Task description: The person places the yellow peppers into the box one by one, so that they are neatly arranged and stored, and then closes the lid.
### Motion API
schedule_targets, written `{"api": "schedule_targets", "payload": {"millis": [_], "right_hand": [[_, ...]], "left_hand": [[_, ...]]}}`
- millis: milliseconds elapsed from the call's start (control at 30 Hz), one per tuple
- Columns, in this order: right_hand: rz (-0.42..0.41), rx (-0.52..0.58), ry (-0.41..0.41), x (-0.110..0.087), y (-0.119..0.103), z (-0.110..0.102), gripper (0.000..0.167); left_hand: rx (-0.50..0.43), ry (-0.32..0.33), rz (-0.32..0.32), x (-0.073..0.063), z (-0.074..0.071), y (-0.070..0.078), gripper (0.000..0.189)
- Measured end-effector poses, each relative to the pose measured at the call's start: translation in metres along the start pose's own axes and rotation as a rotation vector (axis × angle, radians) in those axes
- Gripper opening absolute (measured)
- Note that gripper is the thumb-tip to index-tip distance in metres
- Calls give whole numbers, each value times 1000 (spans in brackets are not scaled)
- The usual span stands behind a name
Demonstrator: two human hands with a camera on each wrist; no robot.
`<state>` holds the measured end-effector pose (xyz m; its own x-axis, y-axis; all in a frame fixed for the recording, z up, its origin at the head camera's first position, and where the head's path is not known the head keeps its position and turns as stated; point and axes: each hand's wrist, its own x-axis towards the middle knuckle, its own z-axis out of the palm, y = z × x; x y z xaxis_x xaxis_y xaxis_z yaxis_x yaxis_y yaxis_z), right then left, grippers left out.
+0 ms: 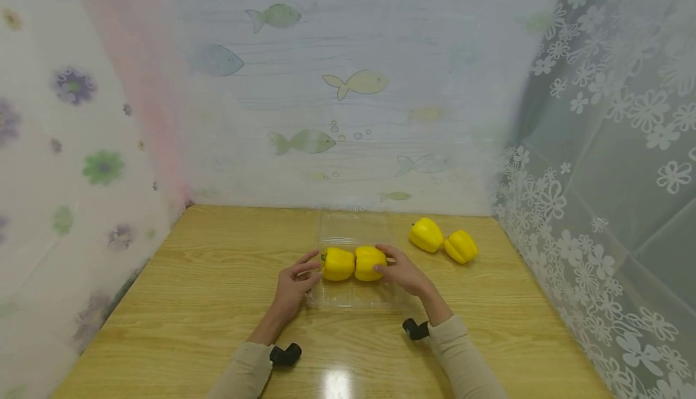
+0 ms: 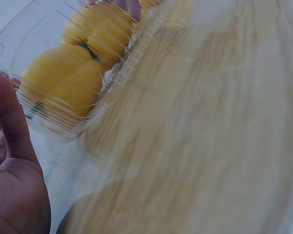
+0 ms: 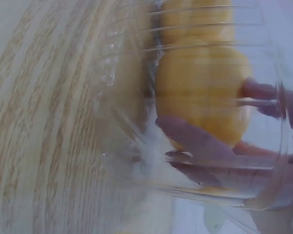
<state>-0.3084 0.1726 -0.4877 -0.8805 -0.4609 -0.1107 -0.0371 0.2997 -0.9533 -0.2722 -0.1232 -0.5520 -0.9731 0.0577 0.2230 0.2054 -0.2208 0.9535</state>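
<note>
Two yellow bell peppers sit side by side in a clear plastic clamshell container point(image 1: 348, 302) whose lid stands folded back behind it. My right hand point(image 1: 405, 272) reaches into the container and holds the right bell pepper point(image 1: 370, 263), its thumb and fingers around the pepper's right end. In the right wrist view those fingers point(image 3: 200, 141) show through the clear wall. The left bell pepper point(image 1: 338, 264) has its green stem toward my left hand point(image 1: 293, 284). That hand rests at the container's left end, fingers extended, with a fingertip point(image 2: 2, 87) right at the rim in the left wrist view.
Two more yellow bell peppers, one point(image 1: 426, 234) beside another point(image 1: 461, 246), lie on the wooden table point(image 1: 217, 266) to the right of the container. Fish-patterned sheeting point(image 1: 348, 115) rises behind the table, and a flowered curtain point(image 1: 587, 254) hangs along its right side.
</note>
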Motion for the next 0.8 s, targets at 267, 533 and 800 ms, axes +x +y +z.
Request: {"api": "schedule_targets", "payload": {"millis": [267,533,800], "right_hand": [[44,-2,1,0,-5,-2,65],[48,-38,26,-3,-10,1,64],[62,-151,64,-9,-18,0,71]], "left_hand": [[-16,-17,11,1,-1,-2,35],[-26,-17,21,1,0,-4,35],[-18,-11,17,1,-1,-3,35]]}}
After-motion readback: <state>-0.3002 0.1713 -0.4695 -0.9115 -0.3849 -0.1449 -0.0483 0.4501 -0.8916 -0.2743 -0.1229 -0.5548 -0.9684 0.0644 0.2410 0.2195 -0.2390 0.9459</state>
